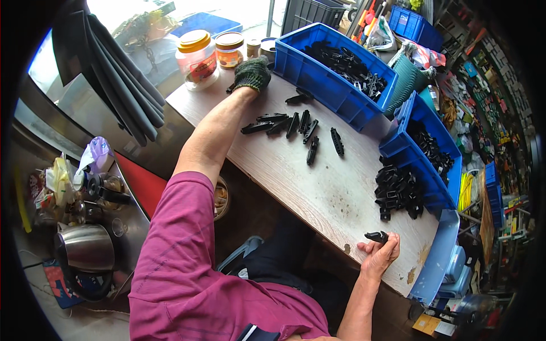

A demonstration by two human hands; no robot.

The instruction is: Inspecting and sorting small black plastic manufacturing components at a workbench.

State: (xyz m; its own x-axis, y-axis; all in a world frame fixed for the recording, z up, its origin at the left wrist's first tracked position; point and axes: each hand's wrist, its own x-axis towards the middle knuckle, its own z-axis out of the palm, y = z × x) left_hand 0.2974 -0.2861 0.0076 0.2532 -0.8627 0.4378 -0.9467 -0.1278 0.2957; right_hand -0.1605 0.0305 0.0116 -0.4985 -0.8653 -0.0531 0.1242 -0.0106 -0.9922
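My left hand (252,74), in a dark knitted glove, reaches to the far left end of the table, close to the jars. Its fingers are hidden beneath the glove's back, and a bit of something black shows at its left edge. My bare right hand (382,254) is at the table's near right edge, closed on a small black plastic part (375,236) between thumb and fingers. Between the hands lie several long black plastic pieces (305,121), loosely spread. A heap of small black parts (396,190) sits to the right, beyond my right hand.
A large blue bin (324,94) and a second blue bin (421,153), both holding black parts, line the far side. Lidded jars (196,57) stand at the far left corner. A steel kettle (88,247) is on a left side counter; crowded shelves rise at right.
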